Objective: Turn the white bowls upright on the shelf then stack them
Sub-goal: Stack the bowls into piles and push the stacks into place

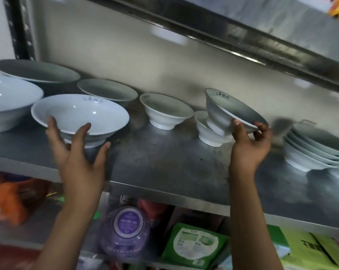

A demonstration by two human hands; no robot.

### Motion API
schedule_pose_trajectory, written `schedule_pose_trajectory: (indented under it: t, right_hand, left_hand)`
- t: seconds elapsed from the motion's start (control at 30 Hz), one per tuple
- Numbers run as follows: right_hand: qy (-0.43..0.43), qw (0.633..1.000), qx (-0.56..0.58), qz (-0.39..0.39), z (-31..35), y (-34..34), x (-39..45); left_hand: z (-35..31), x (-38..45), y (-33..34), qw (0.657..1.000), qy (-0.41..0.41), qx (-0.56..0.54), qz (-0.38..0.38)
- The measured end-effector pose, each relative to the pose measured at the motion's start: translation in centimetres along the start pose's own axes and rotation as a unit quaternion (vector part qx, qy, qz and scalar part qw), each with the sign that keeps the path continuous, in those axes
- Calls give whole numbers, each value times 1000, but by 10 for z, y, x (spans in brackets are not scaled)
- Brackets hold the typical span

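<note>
Lower shelf, nearest: purple lidded tub [125, 230], green packet [192, 248], orange bag [7, 201] at left, all blurred.

Left hand [75, 152] reaches up over the front edge of the steel shelf [164, 162]. Its fingers [83, 131] are spread wide, cupping the near side of a wide white bowl [81, 114]: thumb hooked over the rim, the rest under the wall by the foot. Bowl upright, foot on or just above the shelf; cannot tell which.

Right hand [250, 145] pinches the near rim of a tilted white bowl [229, 112], thumb on the outside, fingertips [262, 127] curled over the lip. This bowl leans, mouth facing up and away, its foot resting inside a smaller upright bowl [207, 135] that stands on the shelf.

Between the hands, further back: one upright white bowl [164, 112], standing alone.

Right end: stack of white bowls [310, 151], upright, nested.

Left end: large white bowl [7, 102] just beside the held one. Behind these, two more wide bowls [38, 71] [106, 90] near the back wall, both mouth-up.

Above: underside of the upper steel shelf [242, 41].
</note>
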State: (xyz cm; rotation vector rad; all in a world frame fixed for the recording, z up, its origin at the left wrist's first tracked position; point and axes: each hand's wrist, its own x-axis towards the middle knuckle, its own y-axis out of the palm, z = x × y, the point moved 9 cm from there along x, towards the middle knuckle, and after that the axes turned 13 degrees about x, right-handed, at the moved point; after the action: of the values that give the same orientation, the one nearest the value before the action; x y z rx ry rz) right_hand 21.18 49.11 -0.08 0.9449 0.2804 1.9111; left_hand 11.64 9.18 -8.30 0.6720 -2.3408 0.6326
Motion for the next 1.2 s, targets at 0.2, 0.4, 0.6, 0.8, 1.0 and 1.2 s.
schedule_pose_trajectory:
  t: [0.2,0.4,0.6,0.8,1.0,1.2]
  right_hand:
    - [-10,999,-41,-19,-16,6,17]
    - [29,997,-66,-33,-45,-4,22]
    - [1,987,-157,-35,-50,-15,22]
    - [-8,964,-263,-18,-58,-21,17]
    - [-63,933,-354,-8,-49,-20,15]
    - [-52,932,-357,24,-59,-17,15]
  left_hand:
    - [-2,5,2,1000,-2,-7,-4]
    - [-5,10,-2,999,16,48,-21]
    - [-3,15,-2,998,34,43,-27]
    - [4,24,5,999,32,12,-14]
    - [-28,11,-2,998,14,-54,-25]
    - [-73,12,2,992,74,-102,-22]
